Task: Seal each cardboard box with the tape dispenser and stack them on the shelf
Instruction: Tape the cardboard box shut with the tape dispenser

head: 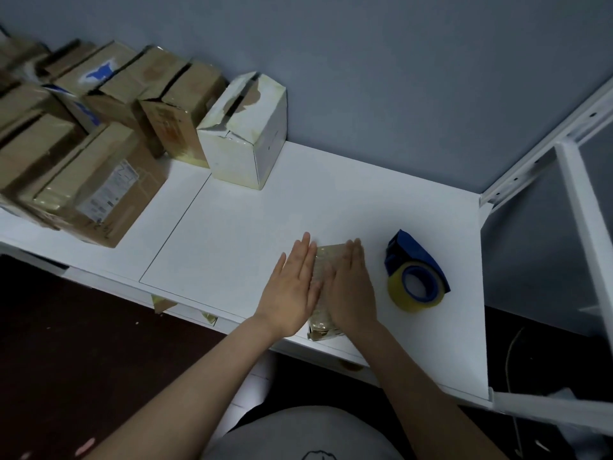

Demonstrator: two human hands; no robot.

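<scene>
Grey-blue wall (381,78) backs a white table (248,234), and from the head camera I look down on both of my hands at its near edge.

The small cardboard box (324,257) sits at the front of the table, wrapped in glossy tape and mostly covered by my palms. Only its far end and its near end show.

My left hand (292,287) lies flat on the box's left part, with the fingers straight and close together, gripping nothing. My right hand (351,287) lies flat on the right part in the same way, fingers extended and pressing down. The two hands nearly meet over the middle of the box.

Just to the right of my right hand, and clear of it, the blue tape dispenser (416,272) rests on the table with its yellowish roll facing me.

A dented white box (245,134) stands against the wall at the table's far side. Left of it are crowded brown cardboard boxes (99,180), several with open seams on top.

At the right edge stands a white metal shelf frame (583,180).
</scene>
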